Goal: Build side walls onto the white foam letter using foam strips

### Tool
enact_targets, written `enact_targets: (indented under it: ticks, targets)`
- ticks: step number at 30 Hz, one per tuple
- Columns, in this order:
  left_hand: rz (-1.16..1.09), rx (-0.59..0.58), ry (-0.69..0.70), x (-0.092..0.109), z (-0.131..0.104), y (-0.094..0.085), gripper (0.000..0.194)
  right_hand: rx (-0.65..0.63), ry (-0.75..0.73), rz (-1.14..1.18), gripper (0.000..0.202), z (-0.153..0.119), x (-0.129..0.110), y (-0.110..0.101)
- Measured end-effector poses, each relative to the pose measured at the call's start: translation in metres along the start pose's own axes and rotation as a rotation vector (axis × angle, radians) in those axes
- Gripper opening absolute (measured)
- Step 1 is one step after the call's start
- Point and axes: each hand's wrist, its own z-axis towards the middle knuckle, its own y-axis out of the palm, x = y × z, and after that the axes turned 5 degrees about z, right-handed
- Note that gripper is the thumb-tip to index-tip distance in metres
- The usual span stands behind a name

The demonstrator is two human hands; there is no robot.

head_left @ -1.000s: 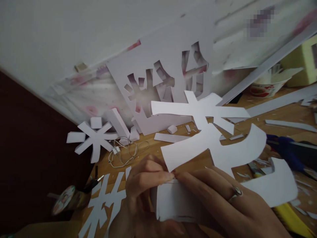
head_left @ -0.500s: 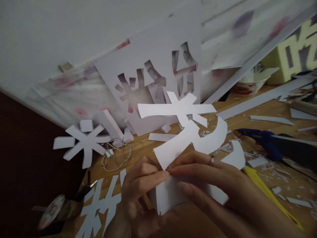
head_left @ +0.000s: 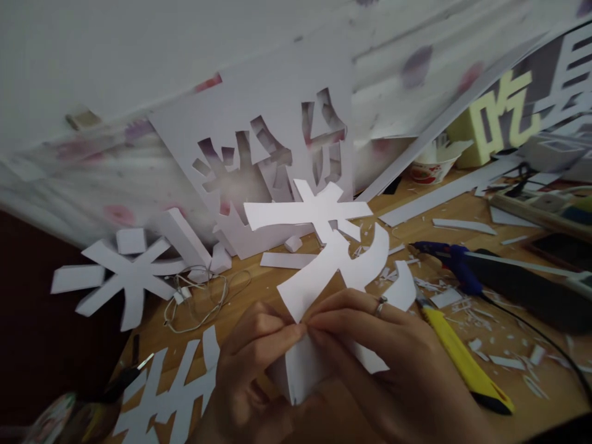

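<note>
A white cut-out character [head_left: 319, 213], flat and made of board, juts forward from between my hands, its lower left stroke at my fingertips. Below it a white side strip [head_left: 303, 370] stands at an angle to that stroke, its lower part blurred. My left hand [head_left: 259, 361] is closed around the left side of the strip, index fingertip at the corner where the two pieces meet. My right hand [head_left: 374, 345], a ring on one finger, pinches the same corner from the right. The palms and much of the strip's right side are hidden.
A yellow utility knife [head_left: 462, 357] and blue glue gun [head_left: 457, 265] lie right among white scraps. A built-up white character [head_left: 134, 271], a cable [head_left: 226, 296] and flat cut-outs [head_left: 176, 382] are left. A stencil-like white sheet [head_left: 277, 80] leans behind; a paper bowl [head_left: 435, 169] stands back right.
The view has swung right, so the surroundings sit further left and more of the knife shows. My right thumb has moved in towards the corner. Both hands keep their hold.
</note>
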Motion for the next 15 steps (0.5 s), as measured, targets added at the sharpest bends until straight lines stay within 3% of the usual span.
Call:
enact_targets:
  ticks: [9,12,15]
  targets:
    - [0.124,-0.093,-0.024,-0.01,-0.013,-0.005,0.049,0.117,-0.058,-0.139,0.016,0.001,0.018,0.02]
    - [0.142,-0.068,-0.061,-0.013,-0.014,-0.007,0.05,0.169,-0.042,-0.22,0.012,-0.001,0.025,0.012]
    - [0.175,0.017,-0.085,-0.018,-0.011,-0.011,0.052,0.296,0.074,-0.365,0.011,-0.012,0.034,-0.011]
